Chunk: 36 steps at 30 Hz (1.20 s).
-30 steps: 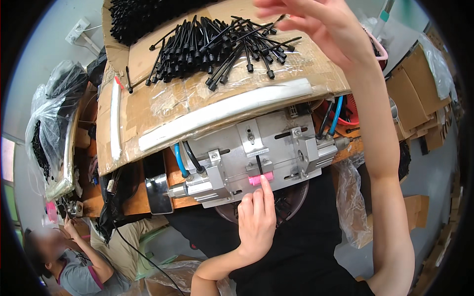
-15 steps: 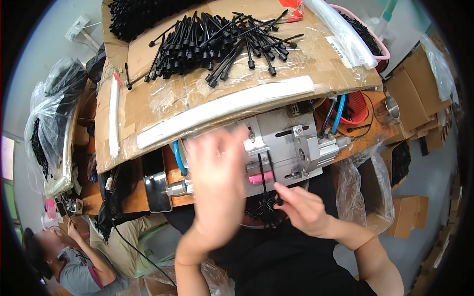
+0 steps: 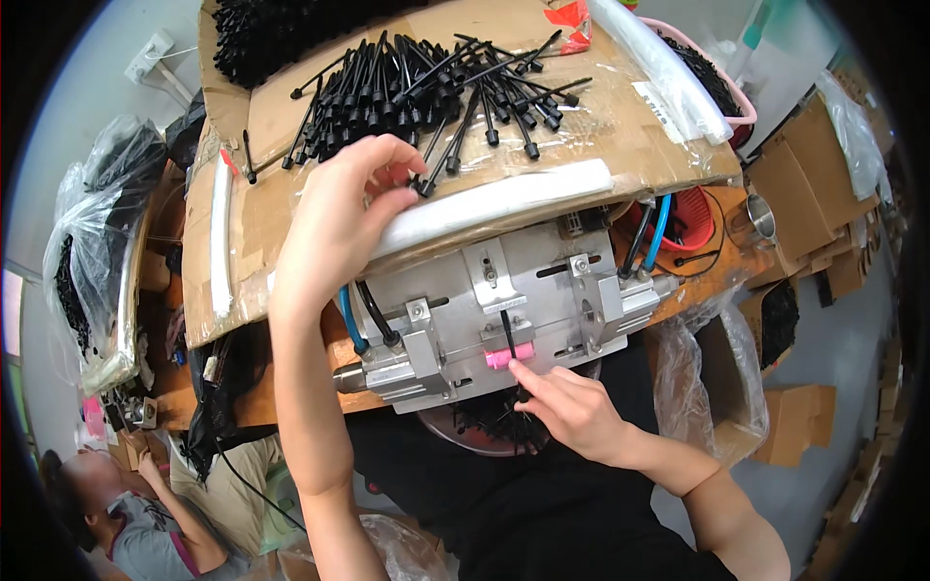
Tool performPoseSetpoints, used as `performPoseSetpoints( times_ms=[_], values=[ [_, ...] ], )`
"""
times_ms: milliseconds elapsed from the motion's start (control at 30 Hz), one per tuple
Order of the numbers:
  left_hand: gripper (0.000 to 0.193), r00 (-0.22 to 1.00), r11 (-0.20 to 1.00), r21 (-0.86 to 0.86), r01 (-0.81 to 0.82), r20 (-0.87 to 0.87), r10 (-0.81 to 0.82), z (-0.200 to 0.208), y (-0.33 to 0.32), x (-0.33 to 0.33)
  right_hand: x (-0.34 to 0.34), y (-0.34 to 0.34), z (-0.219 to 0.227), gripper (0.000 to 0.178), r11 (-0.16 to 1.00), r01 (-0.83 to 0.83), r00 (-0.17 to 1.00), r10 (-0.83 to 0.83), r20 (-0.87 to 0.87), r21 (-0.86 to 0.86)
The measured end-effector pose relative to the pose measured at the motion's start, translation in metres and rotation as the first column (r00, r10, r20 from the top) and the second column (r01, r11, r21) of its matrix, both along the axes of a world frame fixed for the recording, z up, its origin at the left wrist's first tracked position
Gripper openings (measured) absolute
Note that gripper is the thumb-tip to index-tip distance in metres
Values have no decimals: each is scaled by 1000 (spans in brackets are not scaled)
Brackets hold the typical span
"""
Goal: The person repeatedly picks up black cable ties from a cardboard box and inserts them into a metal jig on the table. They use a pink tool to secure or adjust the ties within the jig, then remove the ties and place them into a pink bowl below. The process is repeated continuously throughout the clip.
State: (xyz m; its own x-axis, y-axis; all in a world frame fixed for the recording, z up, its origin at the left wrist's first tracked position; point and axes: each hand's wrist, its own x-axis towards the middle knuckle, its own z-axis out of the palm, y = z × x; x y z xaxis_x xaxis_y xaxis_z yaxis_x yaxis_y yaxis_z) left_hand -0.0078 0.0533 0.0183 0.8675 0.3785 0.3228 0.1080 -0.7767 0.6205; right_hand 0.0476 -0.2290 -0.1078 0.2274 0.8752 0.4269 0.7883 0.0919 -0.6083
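Your left hand (image 3: 339,208) is sitting nearer the rod (image 3: 424,188) fronting the pile (image 3: 373,97): its head is lying right of your thumb, shaft slanting away rightward; I can't tell if you're pinching it. Your right hand (image 3: 581,414) is touching the pink block (image 3: 498,359), grip unclear.

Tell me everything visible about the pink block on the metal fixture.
The pink block is small, bright and plastic-looking, longer sideways than front to back. It sits near the front edge of the metal fixture, around the middle. A slim black rod reaches its far side. The right hand's index fingertip appears to touch its near edge, covering part.
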Motion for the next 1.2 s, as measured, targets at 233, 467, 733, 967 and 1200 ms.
performPoseSetpoints(
  times_ms=[233, 467, 733, 967, 1200],
  values=[
    [19, 994, 989, -148, -13, 110, 29, -4, -12, -56, 94, 60, 90, 20, 938, 61, 887, -207, 413, 340],
    [59, 964, 961, 79, -263, 71, 258, -55, -153, -85, 187, 154, 141, 18, 997, 77, 778, -55, 626, -8],
    [74, 964, 949, 284, -134, -185, 191, -109, -204, -71, 156, 108, 185, 30, 980, 200, 843, -176, -508, -8],
    [73, 956, 953, 281, -111, -232, 180, -105, -194, -72, 109, 37, 119, 22, 949, 80, 906, 59, -418, 306],
    [40, 944, 875, 356, -327, 171, 283, -32, -101, -30, 7, -16, 10, 55, 993, 44, 998, -40, -45, 109]
  ],
)
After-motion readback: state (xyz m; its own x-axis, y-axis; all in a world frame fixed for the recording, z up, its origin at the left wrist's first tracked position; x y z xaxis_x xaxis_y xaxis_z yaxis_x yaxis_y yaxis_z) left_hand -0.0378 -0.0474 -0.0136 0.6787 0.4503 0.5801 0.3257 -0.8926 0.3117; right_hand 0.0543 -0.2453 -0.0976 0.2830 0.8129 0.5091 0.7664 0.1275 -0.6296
